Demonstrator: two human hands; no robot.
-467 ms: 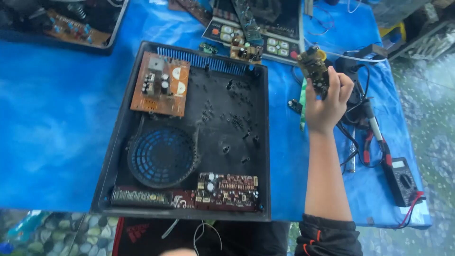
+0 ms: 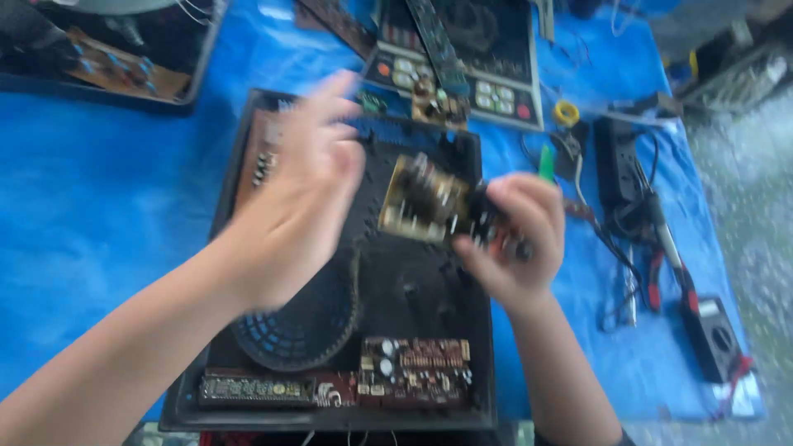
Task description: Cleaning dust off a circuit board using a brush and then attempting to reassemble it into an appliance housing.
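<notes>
My right hand [image 2: 514, 239] grips a small tan circuit board [image 2: 423, 200] crowded with dark components, held above the open black plastic appliance case [image 2: 487, 347]. My left hand [image 2: 301, 192] hovers just left of the board with fingers spread, blurred by motion and holding nothing. It hides much of a brown board [image 2: 263, 161] at the case's upper left. Inside the case lie a round black fan grille [image 2: 301, 330] and a dark red circuit board [image 2: 413, 372] along the near edge.
Everything sits on a blue tarp [image 2: 99, 206]. A control panel with buttons [image 2: 475, 78] lies at the back, another open case [image 2: 107, 58] at the far left. A power strip [image 2: 615, 161], cables, red-handled pliers [image 2: 657, 277] and a multimeter [image 2: 714, 334] lie to the right.
My right hand has brought the small board from the right of the case to above its middle. My left hand has come into view and risen toward it.
</notes>
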